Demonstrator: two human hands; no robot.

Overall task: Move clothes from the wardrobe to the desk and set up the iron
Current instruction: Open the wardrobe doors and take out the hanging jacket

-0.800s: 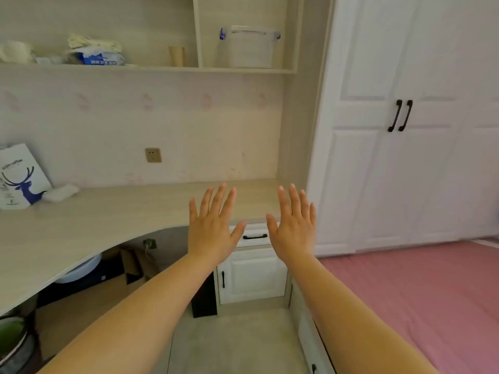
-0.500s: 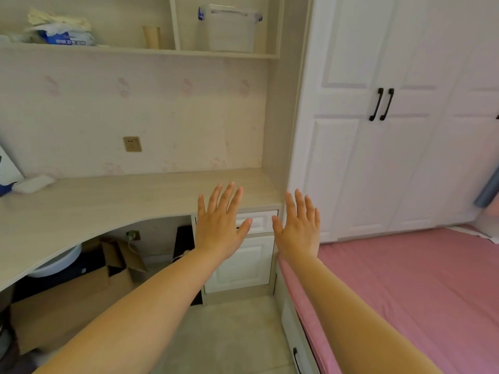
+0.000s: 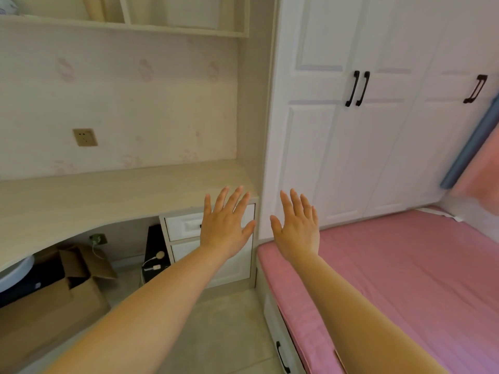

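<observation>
White wardrobe (image 3: 351, 130) stands beyond both empty, spread hands.

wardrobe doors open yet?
No, the white wardrobe doors are both shut with their black handles side by side, and the left hand and right hand are empty, short of them.

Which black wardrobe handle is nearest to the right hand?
The left one of the pair, closest above the right hand; its twin and the single handle sit farther right.
</observation>
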